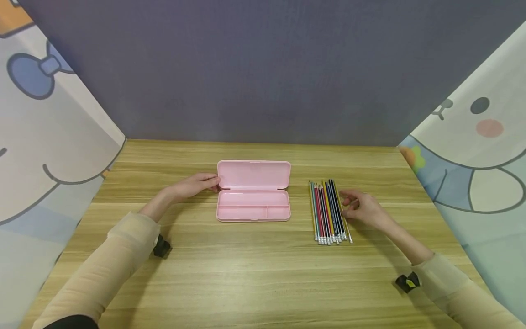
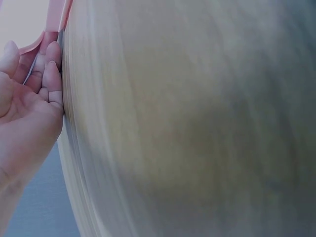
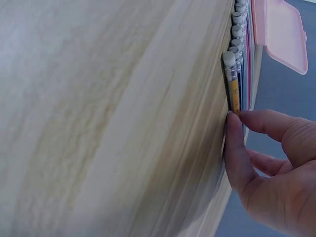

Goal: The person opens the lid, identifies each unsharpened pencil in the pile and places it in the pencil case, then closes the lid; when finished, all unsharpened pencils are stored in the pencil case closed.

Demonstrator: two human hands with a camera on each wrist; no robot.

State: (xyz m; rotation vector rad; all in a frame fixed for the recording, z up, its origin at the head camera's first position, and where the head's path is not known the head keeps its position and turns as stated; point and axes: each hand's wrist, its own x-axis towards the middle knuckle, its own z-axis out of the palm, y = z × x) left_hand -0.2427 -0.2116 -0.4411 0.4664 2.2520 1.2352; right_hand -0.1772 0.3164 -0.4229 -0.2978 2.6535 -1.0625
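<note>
A pink pencil case [image 1: 253, 198] lies open, its lid [image 1: 254, 174] folded back and its divided tray facing up. My left hand [image 1: 195, 185] grips the lid's left edge; in the left wrist view the hand [image 2: 29, 108] has its thumb and fingers around the pink rim. To the case's right, several pencils [image 1: 324, 212] lie side by side, eraser ends toward me. At their right side my right hand [image 1: 365, 210] pinches a yellow pencil [image 3: 234, 94], seen in the right wrist view between the thumb and a finger of that hand [image 3: 276, 182].
The wooden table [image 1: 246, 274] extends to a dark grey panel [image 1: 263, 73] at the back. Cartoon-printed panels stand at the left [image 1: 61, 137] and right [image 1: 485, 151]. Bare table lies between the case and the pencils.
</note>
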